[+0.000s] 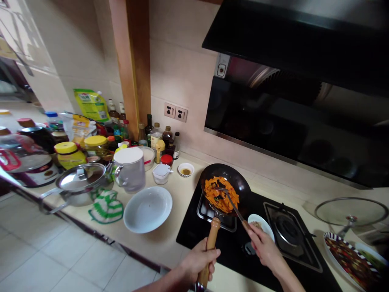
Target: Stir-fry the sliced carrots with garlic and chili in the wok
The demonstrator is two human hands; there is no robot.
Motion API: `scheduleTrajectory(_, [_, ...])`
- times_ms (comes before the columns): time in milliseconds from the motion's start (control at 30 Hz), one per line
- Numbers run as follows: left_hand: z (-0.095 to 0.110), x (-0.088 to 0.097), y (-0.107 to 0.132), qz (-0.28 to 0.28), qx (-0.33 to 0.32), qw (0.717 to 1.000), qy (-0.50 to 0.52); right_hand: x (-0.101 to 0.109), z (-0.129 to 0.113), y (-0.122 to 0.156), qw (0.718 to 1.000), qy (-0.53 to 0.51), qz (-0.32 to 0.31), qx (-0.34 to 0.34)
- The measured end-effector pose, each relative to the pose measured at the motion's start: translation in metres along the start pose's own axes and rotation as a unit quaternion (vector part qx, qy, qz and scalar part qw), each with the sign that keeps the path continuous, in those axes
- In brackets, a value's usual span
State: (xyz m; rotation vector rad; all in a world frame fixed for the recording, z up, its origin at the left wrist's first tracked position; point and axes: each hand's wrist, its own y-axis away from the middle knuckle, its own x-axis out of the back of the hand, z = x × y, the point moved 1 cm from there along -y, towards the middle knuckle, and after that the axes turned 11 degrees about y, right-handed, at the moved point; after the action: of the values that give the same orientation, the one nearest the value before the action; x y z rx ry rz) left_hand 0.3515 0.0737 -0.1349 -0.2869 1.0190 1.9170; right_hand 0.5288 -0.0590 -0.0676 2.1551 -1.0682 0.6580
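A black wok (240, 182) sits on the left burner with orange slices (219, 198) and some dark pieces in it. My left hand (200, 259) is wrapped round the wok's wooden handle (213, 233). In my right hand (266, 245) is a spatula (234, 206) with a wooden grip; its tip lies among the orange slices. Just behind my right hand, a small white bowl (269, 229) with pale bits in it stands on the hob, partly covered by the hand.
A white plate (148, 209) and a green-striped cloth (106, 206) lie left of the hob (191, 227). Behind them stand a plastic jug (130, 170), a lidded pan (80, 182) and several bottles. At right are a glass lid (352, 211) and a filled dish (349, 259). The range hood (273, 109) overhangs.
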Motion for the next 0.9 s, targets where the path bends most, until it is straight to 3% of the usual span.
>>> scheduleTrajectory(100, [0.001, 0.0, 0.0, 0.0, 0.004, 1.0, 0.002, 0.026, 0.027, 0.019, 1.0, 0.007, -0.001, 0.021])
scheduleTrajectory(167, [-0.001, -0.001, -0.001, -0.003, 0.004, 1.0, 0.004, 0.031, 0.035, 0.025, 1.0, 0.015, -0.01, 0.018])
scheduleTrajectory(267, [-0.004, -0.001, -0.003, 0.002, 0.0, 1.0, 0.002, 0.02, 0.027, 0.019, 0.999, 0.035, -0.031, 0.017])
scheduleTrajectory(333, [-0.006, 0.0, -0.006, 0.002, -0.002, 1.0, 0.004, 0.017, 0.013, 0.01, 0.996, 0.069, -0.003, 0.06])
scheduleTrajectory(433, [-0.007, 0.003, -0.008, -0.007, 0.0, 1.0, 0.007, 0.036, -0.014, 0.002, 0.979, 0.146, 0.032, 0.14])
scheduleTrajectory(533, [-0.008, 0.006, -0.009, -0.009, 0.0, 1.0, 0.005, 0.082, -0.048, -0.005, 0.963, 0.221, -0.006, 0.157])
scheduleTrajectory(633, [-0.007, 0.006, -0.009, -0.009, -0.002, 1.0, 0.007, 0.126, -0.095, -0.014, 0.915, 0.365, -0.029, 0.171])
scheduleTrajectory(700, [-0.007, 0.006, -0.008, -0.007, -0.005, 1.0, 0.008, 0.143, -0.134, -0.019, 0.872, 0.442, -0.073, 0.196])
scheduleTrajectory(800, [-0.008, 0.005, -0.008, -0.002, -0.007, 1.0, 0.005, 0.148, -0.189, -0.024, 0.817, 0.556, -0.104, 0.11])
scheduleTrajectory(900, [-0.008, 0.005, -0.009, -0.003, -0.01, 1.0, -0.002, 0.133, -0.228, -0.027, 0.762, 0.63, -0.141, 0.052])
